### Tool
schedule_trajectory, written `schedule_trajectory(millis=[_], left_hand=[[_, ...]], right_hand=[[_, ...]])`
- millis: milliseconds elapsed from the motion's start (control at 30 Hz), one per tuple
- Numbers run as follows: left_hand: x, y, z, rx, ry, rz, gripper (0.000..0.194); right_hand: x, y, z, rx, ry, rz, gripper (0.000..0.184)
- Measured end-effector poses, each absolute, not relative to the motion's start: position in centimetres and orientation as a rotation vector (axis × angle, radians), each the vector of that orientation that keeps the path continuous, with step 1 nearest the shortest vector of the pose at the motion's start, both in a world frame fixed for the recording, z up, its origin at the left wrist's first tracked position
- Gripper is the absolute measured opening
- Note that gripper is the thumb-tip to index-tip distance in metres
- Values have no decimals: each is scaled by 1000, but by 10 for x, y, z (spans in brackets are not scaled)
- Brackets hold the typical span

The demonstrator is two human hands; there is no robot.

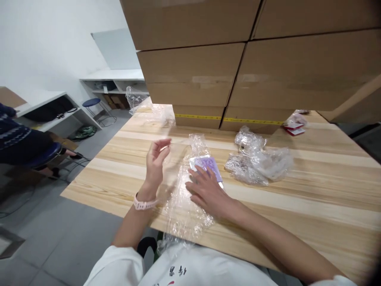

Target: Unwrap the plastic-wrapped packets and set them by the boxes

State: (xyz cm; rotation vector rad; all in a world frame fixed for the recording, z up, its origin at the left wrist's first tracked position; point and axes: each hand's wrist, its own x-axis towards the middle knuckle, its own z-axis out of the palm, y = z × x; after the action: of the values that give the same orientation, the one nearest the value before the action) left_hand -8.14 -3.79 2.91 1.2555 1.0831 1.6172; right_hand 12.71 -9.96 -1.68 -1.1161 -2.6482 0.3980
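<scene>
A flat purple-and-white packet [216, 169] lies on a length of clear, crinkled plastic wrap [186, 206], which trails over the front edge of the table. My right hand [206, 188] rests flat on the packet and wrap with its fingers spread, covering part of the packet. To the left, my left hand [156, 161] is raised slightly over the table, fingers curled in a pinch at the edge of the lifted wrap. A pink band circles that wrist.
Large cardboard boxes [190, 75] are stacked along the back of the wooden table [113, 171]. A bundle of plastic-wrapped items [258, 159] lies to the right, with red-and-white cards [294, 129] behind it. A person on a stool [44, 155] is at far left.
</scene>
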Motion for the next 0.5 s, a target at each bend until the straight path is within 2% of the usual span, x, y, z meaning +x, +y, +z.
schedule_trajectory(millis=[67,133,233,367,500], left_hand=[[-67,-66,32,1514,1007,1514,9],[-55,-88,28,1730,1002,1226,12],[-48,-102,11,1826,1062,885,19],[-58,-97,-9,1354,1092,850,29],[-67,-85,-10,841,1040,848,32]], right_hand=[[138,-102,-26,-1241,-2567,387,37],[148,-105,-33,-1287,-2478,369,43],[165,-108,-38,-1293,-2311,383,39],[195,-106,-32,-1342,-2050,418,32],[222,-109,-12,-1628,-1858,-41,34]])
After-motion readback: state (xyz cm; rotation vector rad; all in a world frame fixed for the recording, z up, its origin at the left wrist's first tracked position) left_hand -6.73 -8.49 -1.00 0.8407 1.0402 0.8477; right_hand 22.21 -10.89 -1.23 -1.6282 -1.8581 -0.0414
